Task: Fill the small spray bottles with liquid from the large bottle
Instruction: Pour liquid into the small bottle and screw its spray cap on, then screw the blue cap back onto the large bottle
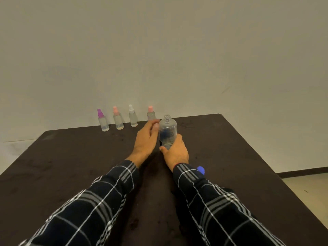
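**A:** Where is the large bottle being kept at this moment?

**B:** The large bottle [168, 133] is being held upright on the dark table [71, 157], right of centre and towards the far edge, with its threaded neck uncovered. It is being gripped low on the body by the right hand [175, 151], fingers and thumb curled round it. A blue cap [201, 169], probably its own, is lying nearer, beside the right sleeve.

**A:** And how is the left hand being used?

**B:** The left hand [145, 139] is being stretched out just left of the large bottle, its fingers loosely straight and a little apart, with nothing being held. The right pink-capped spray bottle [150, 113] is being partly hidden behind its fingertips, so contact cannot be told. Further left along the far edge, the white-capped spray bottle [132, 117], the left pink-capped spray bottle [118, 119] and the purple-capped spray bottle [103, 121] are standing capped, well apart from both hands.

**A:** How is the handling being judged?

**B:** The large bottle is being taken for thin clear plastic, partly full, so moderate in weight and with liquid that shifts. If it is squeezed, liquid may be pushed out of the open neck, so a firm, unsqueezed hold around the mid-body is being advised. The small bottles are being judged light and easily tipped. Each should be steadied by its body.

**A:** Is any writing being made out?

**B:** Dark blue print is being seen on the large bottle, but it is too blurred to be read.
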Motion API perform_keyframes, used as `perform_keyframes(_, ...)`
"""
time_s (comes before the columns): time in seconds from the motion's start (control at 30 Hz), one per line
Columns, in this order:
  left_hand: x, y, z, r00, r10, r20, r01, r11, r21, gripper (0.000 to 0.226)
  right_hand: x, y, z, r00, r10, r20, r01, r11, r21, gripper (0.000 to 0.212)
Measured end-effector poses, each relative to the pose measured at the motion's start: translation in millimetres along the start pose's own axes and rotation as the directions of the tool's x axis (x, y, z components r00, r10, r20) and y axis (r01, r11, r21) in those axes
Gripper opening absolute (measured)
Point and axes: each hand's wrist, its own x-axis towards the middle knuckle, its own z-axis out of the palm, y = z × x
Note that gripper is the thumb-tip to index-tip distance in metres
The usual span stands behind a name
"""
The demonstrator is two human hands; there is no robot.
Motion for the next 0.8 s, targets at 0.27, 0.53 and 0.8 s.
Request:
perform_keyframes(0.27, -72, 37, -23, 0.977, 0.039, 0.209, -0.015, 0.993, -0.116, 0.054, -47, 4, -21, 0.971, -0.011, 0.239, 0.027, 0.997, -0.065, 0.048)
perform_keyframes(0.53, -103, 49, -22, 0.992, -0.065, 0.109, 0.064, 0.998, 0.013, 0.053, -58, 36, -84, 0.963, -0.259, 0.067, 0.260, 0.844, -0.468, 0.050)
perform_keyframes(0.8, -108, 60, -17, 0.980, -0.142, 0.138, 0.119, 0.980, 0.161, 0.066, -52, 47, -78, 0.986, -0.047, 0.160, 0.135, 0.787, -0.603, 0.028)
